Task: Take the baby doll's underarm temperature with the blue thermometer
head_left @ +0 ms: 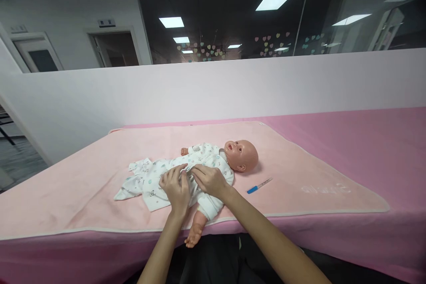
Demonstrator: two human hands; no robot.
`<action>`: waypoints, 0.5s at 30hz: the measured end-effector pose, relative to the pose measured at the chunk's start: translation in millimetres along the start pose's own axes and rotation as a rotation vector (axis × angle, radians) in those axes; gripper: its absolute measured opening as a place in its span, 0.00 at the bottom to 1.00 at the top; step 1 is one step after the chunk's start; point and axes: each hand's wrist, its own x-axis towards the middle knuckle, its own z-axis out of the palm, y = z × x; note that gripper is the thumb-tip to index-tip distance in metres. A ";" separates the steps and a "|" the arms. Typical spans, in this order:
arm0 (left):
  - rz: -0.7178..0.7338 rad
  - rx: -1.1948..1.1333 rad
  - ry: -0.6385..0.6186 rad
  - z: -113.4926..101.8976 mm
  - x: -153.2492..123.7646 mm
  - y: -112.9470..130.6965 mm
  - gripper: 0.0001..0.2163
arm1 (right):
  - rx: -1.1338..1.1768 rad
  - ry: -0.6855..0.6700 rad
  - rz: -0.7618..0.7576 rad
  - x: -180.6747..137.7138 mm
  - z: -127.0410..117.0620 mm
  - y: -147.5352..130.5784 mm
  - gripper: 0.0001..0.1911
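A baby doll lies on its back, head to the right, in white printed baby clothes. My left hand rests at the front of the clothes over the belly, its fingers curled and pinching the cloth. Close beside it, my right hand has its fingertips pressed together on the same part of the front. What lies between the fingertips, perhaps a fastening, is too small to make out. One doll arm sticks out of its sleeve toward me, over the table's near edge.
A thermometer with a blue end lies right of the doll, below its head. Under everything is a peach blanket on a pink table cover. A low white wall with glass above stands behind the table.
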 end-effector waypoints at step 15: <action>-0.010 0.044 -0.098 2.8 -1.7 -1.7 0.18 | -0.033 0.049 0.037 -3.3 2.5 0.9 0.13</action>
